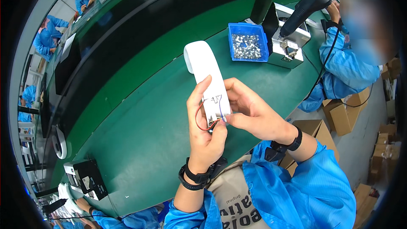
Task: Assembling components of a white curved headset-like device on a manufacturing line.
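Note:
A white, curved plastic housing point(208, 65) with a hooked, rounded far end is held up over the green table between my two hands. My left hand point(201, 140) is closed around its left side, the thumb near the lower end. From the right, my right hand point(256, 116) grips the same housing, with fingers behind it and the thumb at its lower end. A red wire point(196, 118) loops out on the left, and a thin blue wire point(221, 107) runs down the open face. Both thumbs meet where the wires gather; the exact contact there is hidden.
Beyond my right hand, a blue bin point(250, 60) holds many small metal parts. Beside it is a silver machine point(285, 59); a black gun-shaped tool point(303, 12) hangs above. A co-worker point(349, 65) sits at right near cardboard boxes point(345, 116). A black-and-white box point(87, 180) stands left.

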`<state>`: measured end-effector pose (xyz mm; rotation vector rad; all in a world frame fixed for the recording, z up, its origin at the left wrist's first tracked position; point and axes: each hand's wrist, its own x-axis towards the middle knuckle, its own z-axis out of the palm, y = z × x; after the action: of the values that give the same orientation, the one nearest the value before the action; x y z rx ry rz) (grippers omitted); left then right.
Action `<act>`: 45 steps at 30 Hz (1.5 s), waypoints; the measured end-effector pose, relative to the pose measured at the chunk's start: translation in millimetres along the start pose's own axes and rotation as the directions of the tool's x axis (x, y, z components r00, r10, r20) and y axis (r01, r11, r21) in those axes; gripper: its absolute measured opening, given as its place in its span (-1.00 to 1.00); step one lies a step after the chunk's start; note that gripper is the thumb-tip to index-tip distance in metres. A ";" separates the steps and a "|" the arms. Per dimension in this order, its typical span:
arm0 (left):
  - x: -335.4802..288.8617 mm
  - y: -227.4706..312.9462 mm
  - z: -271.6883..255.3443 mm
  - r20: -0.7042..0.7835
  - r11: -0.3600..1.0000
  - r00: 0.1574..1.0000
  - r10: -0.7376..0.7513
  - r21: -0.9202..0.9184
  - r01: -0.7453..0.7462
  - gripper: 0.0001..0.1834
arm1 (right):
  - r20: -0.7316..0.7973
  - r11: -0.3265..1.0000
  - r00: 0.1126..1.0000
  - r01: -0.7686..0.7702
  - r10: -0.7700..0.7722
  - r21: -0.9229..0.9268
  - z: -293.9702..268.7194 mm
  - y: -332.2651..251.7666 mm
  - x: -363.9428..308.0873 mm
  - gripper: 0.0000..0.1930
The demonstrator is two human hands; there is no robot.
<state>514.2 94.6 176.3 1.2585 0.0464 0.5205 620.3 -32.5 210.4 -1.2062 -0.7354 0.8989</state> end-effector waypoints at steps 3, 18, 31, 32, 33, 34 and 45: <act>0.2 -0.7 3.2 -0.011 1.000 1.000 0.025 -0.012 -0.026 -0.11 | -0.026 0.994 0.997 -0.071 0.074 0.085 6.8 -2.1 2.1 -0.43; -4.5 5.6 6.8 -0.116 0.997 0.993 0.030 -0.063 -0.037 -0.12 | -0.033 0.986 0.989 0.142 -0.145 -0.083 13.8 13.1 -9.6 -0.40; -21.8 21.4 -49.2 -0.097 0.957 0.978 0.187 0.241 -0.159 -0.01 | 0.006 0.822 0.973 0.198 -0.230 -0.534 42.1 39.7 -2.4 -0.58; -24.4 23.8 -60.2 -0.122 0.949 0.969 0.212 0.263 -0.175 -0.01 | 0.047 0.820 0.971 0.225 -0.236 -0.526 45.0 38.1 1.6 -0.58; -26.2 25.9 -71.9 -0.169 0.951 0.962 0.213 0.261 -0.165 -0.03 | 0.052 0.774 0.961 0.252 -0.273 -0.581 44.7 36.5 6.5 -0.59; -23.3 22.1 -83.2 -0.202 0.956 0.957 0.208 0.248 -0.156 -0.04 | 0.046 0.721 0.948 0.270 -0.314 -0.639 41.1 34.8 14.1 -0.60; -42.2 -37.9 -152.2 -0.556 0.999 0.831 0.005 0.036 0.019 -0.63 | 0.151 0.169 0.892 0.242 -0.426 -0.955 -11.4 30.8 231.0 -0.50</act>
<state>442.5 205.9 82.2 1.1074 0.5584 0.8730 732.9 169.6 180.2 -2.0507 -1.4791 -0.2175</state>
